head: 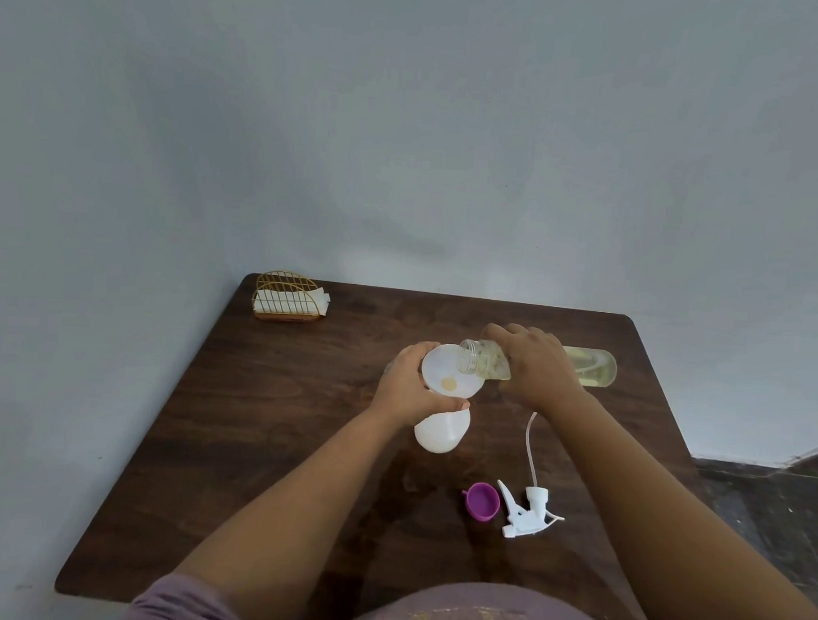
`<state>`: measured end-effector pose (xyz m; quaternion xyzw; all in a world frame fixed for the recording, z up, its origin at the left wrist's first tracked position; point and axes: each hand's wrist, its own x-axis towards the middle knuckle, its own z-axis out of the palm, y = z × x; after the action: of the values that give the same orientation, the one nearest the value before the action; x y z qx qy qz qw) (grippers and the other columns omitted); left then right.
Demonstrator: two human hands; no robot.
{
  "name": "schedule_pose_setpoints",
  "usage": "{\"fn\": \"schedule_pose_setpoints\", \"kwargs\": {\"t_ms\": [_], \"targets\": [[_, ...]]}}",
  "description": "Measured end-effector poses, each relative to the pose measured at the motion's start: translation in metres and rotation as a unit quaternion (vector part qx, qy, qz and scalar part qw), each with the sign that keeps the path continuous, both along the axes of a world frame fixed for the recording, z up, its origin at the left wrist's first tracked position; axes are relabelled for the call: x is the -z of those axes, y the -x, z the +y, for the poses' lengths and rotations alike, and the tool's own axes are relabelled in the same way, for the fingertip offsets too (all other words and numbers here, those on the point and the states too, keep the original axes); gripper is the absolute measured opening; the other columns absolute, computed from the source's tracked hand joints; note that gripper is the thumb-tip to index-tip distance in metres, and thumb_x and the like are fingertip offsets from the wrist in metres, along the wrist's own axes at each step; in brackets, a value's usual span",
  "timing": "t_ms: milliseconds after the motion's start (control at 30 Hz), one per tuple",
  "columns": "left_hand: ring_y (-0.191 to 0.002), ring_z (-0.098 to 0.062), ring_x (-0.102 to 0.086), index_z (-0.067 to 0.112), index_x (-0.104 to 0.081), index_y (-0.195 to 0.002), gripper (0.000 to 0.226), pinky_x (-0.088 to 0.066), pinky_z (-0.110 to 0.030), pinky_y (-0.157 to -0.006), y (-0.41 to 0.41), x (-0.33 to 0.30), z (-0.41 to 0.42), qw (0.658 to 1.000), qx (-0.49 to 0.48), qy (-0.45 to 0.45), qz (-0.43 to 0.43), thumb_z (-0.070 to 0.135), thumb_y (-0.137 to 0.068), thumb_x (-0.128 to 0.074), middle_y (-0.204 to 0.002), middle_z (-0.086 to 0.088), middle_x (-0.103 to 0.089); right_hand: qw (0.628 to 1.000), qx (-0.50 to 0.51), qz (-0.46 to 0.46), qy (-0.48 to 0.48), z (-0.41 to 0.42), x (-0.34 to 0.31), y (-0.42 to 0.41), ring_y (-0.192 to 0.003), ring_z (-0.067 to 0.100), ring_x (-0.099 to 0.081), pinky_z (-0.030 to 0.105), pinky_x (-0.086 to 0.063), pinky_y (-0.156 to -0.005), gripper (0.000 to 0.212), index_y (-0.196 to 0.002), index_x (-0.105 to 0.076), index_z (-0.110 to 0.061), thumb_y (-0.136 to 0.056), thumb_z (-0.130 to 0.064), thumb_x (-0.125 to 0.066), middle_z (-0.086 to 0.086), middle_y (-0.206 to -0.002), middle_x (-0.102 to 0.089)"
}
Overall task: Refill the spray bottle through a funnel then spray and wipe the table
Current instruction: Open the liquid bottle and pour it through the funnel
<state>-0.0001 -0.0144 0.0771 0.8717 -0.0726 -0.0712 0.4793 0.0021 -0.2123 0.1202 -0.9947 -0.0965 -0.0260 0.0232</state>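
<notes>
Funnel (451, 375) gripped by left hand (406, 387), right hand (538, 364) wrapped round tilted refill bottle (587, 367)

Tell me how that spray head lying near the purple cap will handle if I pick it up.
The spray head is probably light, being small white plastic. Its long thin tube curves along the table, so it will likely flop and swing. Lying on its side with the trigger sticking out, it should not roll, but may snag.

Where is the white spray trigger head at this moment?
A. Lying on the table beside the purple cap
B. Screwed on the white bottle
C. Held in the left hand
A: the spray trigger head lies on the table, just right of the purple cap.
</notes>
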Motion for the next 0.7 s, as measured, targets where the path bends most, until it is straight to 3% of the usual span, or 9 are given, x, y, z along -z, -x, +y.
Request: {"fn": "schedule_pose_setpoints", "kwargs": {"t_ms": [233,700], "targets": [[-0.11,-0.011,-0.051,0.028,-0.049,-0.13,0.081,-0.049,-0.033,-0.092,0.001,-0.0019,0.0002,1.0,0.001,0.001,0.001,0.036,-0.061,-0.09,-0.13,0.006,-0.054,1.0,0.001,-0.001,0.005,-0.0021,0.001,-0.0002,-0.086,0.022,-0.057,0.035,-0.046,-0.078,0.064,-0.123,-0.047,-0.029,-0.066,-0.023,-0.074,-0.005,-0.096,-0.058],[-0.109,-0.009,-0.05,0.028,-0.05,-0.13,0.08,-0.045,-0.027,-0.088,0.0028,-0.0032,0.0007,1.0,0.002,0.0,-0.001,0.035,-0.061,-0.09,-0.127,0.01,-0.052,1.0,0.002,-0.006,0.001,-0.0026,0.0036,-0.0013,-0.083,0.022,-0.057,0.035,-0.047,-0.077,0.061,-0.121,-0.048,-0.03,-0.066,-0.023,-0.073,-0.005,-0.092,-0.057]]}}
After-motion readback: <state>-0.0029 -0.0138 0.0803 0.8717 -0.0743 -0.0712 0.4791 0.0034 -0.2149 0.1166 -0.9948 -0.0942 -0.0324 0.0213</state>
